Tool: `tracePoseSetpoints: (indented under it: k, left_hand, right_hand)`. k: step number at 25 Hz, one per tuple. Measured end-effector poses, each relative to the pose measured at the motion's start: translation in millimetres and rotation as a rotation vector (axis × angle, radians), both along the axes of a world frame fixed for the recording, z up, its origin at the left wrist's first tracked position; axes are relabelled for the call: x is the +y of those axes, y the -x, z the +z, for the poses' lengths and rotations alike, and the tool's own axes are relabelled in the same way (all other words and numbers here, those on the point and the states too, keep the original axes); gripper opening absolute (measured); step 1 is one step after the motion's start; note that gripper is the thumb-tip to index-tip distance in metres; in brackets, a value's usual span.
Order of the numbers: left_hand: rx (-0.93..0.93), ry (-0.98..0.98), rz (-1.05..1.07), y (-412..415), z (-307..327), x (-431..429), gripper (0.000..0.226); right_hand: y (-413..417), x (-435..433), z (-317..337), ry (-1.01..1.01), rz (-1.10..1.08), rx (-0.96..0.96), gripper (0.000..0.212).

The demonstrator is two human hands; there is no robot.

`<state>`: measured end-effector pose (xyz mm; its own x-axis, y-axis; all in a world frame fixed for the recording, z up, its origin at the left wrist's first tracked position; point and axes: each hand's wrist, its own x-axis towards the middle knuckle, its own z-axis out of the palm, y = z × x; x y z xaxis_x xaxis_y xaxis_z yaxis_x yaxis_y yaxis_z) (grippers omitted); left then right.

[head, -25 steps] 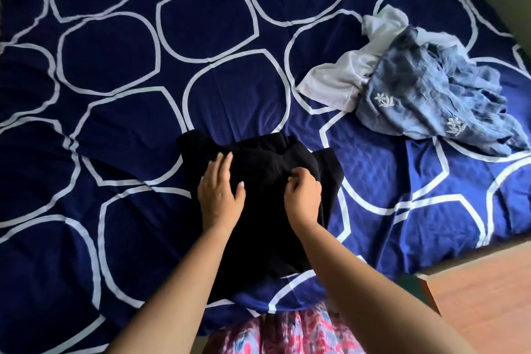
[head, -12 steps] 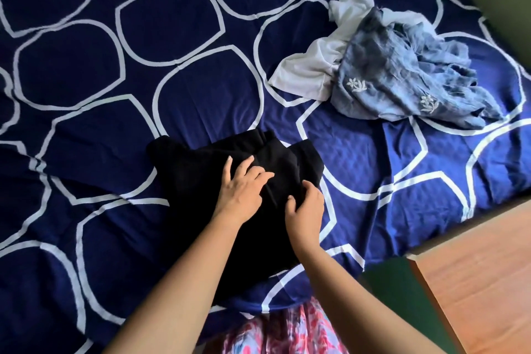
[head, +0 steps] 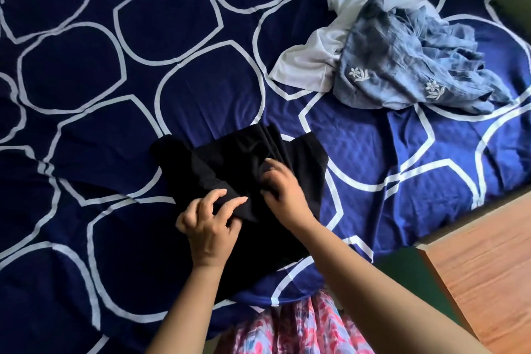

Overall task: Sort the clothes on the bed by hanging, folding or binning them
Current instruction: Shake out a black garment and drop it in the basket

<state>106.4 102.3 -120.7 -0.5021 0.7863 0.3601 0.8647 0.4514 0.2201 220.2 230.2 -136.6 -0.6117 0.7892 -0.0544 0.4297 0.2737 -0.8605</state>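
A black garment (head: 298,158) lies partly folded on the bed (head: 186,112) near its front edge. My left hand (head: 208,224) pinches a fold of the black cloth at its lower left part, thumb and fingers curled on it. My right hand (head: 283,190) rests on the garment's middle with fingers curled into the cloth. At the back right lies a crumpled blue garment with white embroidered flowers (head: 408,66), overlapping a white garment (head: 310,60).
The bed wears a navy cover with white ring shapes. A wooden floor (head: 482,273) shows at the lower right, with a dark green object (head: 413,282) beside the bed's edge. My pink patterned skirt (head: 293,327) is at the bottom.
My left hand slid back toward me and now pinches a fold at the garment's lower left. My right hand moved up onto the middle of the cloth. The view shifted left.
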Motion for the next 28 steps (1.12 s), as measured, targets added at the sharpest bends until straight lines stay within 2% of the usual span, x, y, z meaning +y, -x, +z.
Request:
tracePoseSetpoints:
  k: [2,3,4,5,7,8,9,11,13,14,15,17,18,19,21,23,24,26,28]
  left_hand:
    - [0.012,-0.023,0.035,-11,0,-6,0.032]
    - [0.009,-0.027,0.039,-14,-2,-8,0.03]
    - [0.002,-0.027,0.037,-16,-3,-10,0.028]
    - [-0.006,-0.028,0.036,-16,-4,-11,0.028]
    - [-0.011,-0.039,0.045,-16,-3,-10,0.029]
    - [-0.017,-0.048,0.048,-15,-2,-7,0.029]
    - [-0.022,-0.06,0.045,-15,-1,-5,0.03]
    - [-0.023,-0.083,0.029,-18,2,0,0.031]
    - [-0.036,-0.094,0.03,-18,3,6,0.031]
    - [-0.057,-0.095,0.032,-17,3,11,0.032]
    - [-0.083,-0.089,0.027,-16,4,18,0.032]
    - [-0.111,-0.063,-0.022,-17,5,35,0.03]
    - [-0.108,-0.047,-0.053,-18,5,44,0.029]
    - [-0.1,-0.027,-0.078,-19,5,55,0.028]
    - [-0.094,0.019,-0.098,-18,5,77,0.027]
    - [-0.095,0.09,-0.104,-14,2,95,0.027]
    - [-0.085,0.154,-0.12,-12,-2,101,0.026]
    - [-0.047,0.326,-0.178,-9,-14,109,0.024]
    - [-0.026,0.457,-0.248,-5,-20,114,0.033]
  right_hand:
    - [-1,-2,-8,-0.181,0.503,-0.182,0.051]
    - [-3,-5,-10,-0.188,0.653,-0.303,0.056]
    - [-3,-7,-11,-0.148,0.7,-0.356,0.06]
    - [-2,-10,-11,-0.03,0.632,-0.31,0.066]
    - [1,-15,-8,0.327,0.345,-0.149,0.079]
    - [3,-14,-7,0.417,0.279,-0.126,0.081]
    - [3,-12,-7,0.406,0.299,-0.133,0.08]
    - [2,-14,-16,0.216,0.348,-0.221,0.073]
    - [4,-18,-13,0.001,0.212,-0.21,0.058]
    - [6,-19,-8,0.039,0.13,-0.157,0.044]
    - [2,-18,-1,0.193,0.099,-0.091,0.038]
    - [-10,-10,16,0.804,0.085,0.01,0.053]
    - [-20,-6,18,1.022,0.04,0.079,0.058]
    - [-30,-3,20,1.094,0.03,0.126,0.059]
    - [-47,-3,25,0.947,0.101,0.05,0.053]
    - [-59,-4,27,0.741,0.169,-0.248,0.055]
    - [-63,-4,21,0.747,0.142,-0.311,0.052]
    - [-68,-7,12,0.792,-0.01,-0.252,0.028]
    - [-65,-10,10,0.59,-0.236,-0.271,0.02]
